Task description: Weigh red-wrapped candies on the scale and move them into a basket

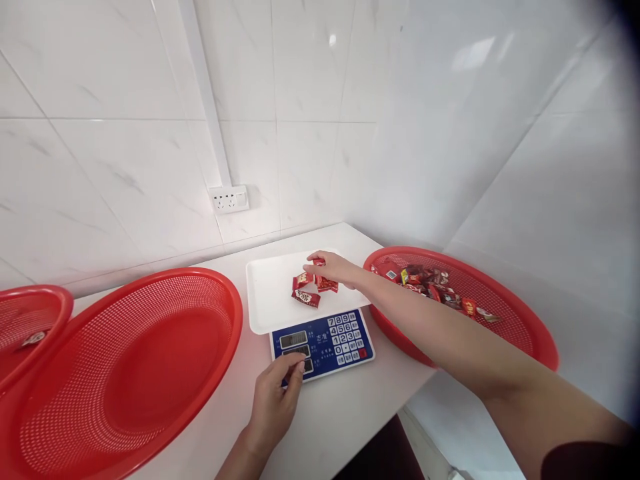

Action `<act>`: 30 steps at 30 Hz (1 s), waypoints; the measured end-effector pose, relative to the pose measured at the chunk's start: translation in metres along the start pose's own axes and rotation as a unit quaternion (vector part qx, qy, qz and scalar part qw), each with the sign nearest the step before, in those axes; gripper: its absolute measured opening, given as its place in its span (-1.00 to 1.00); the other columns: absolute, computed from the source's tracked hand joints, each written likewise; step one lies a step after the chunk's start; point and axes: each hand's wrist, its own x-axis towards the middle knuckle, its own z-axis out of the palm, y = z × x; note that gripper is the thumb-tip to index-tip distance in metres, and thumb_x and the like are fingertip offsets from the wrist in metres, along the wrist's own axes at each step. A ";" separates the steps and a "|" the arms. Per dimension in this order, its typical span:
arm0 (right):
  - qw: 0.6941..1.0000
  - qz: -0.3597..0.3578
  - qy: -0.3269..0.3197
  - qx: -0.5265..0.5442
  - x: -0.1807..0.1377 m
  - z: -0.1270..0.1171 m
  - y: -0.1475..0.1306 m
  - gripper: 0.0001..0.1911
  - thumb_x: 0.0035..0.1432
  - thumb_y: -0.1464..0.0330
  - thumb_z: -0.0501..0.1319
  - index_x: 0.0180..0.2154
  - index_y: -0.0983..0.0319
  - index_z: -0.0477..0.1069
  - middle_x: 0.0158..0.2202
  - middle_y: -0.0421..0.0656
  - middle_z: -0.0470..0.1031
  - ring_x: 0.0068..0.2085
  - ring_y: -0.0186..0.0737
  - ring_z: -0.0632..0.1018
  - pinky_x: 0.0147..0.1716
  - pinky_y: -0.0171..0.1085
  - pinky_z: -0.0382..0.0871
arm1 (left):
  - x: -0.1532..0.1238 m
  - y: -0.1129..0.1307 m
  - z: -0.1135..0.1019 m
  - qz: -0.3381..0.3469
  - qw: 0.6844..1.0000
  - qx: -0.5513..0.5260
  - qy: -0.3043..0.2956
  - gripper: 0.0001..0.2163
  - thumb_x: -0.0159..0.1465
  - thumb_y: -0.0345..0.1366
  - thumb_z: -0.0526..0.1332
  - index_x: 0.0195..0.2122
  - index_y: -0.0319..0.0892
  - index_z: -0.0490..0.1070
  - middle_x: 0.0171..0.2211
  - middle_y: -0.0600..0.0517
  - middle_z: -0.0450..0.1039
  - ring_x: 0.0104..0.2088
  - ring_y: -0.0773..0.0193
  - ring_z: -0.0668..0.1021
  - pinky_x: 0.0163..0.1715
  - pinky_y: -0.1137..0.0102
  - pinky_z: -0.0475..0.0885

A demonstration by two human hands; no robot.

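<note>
A blue electronic scale (324,341) with a white weighing tray (273,293) stands on the white counter. Several red wrapped candies (307,297) lie on the tray. My right hand (334,267) reaches over the tray with its fingers pinched on a red candy among the others. My left hand (277,395) rests at the scale's front left corner, its fingers curled against the edge below the display, holding nothing that I can see.
A red mesh basket (520,320) at the right holds several wrapped candies (430,283). A large red basket (125,373) sits left of the scale, and another red basket (30,327) with one wrapper is at the far left. A wall socket (229,199) is behind.
</note>
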 end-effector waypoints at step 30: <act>0.980 -0.044 -0.001 -0.196 -0.021 -0.036 0.006 -0.54 0.14 0.22 0.17 0.07 0.18 0.30 0.17 -0.04 0.29 0.12 -0.01 0.36 0.07 -0.10 0.24 | 0.007 0.000 -0.004 -0.039 0.998 -0.033 0.034 -0.81 0.21 -0.20 0.17 -0.28 -0.17 0.48 -0.45 0.00 0.53 -0.47 0.28 0.55 -0.48 0.44 0.50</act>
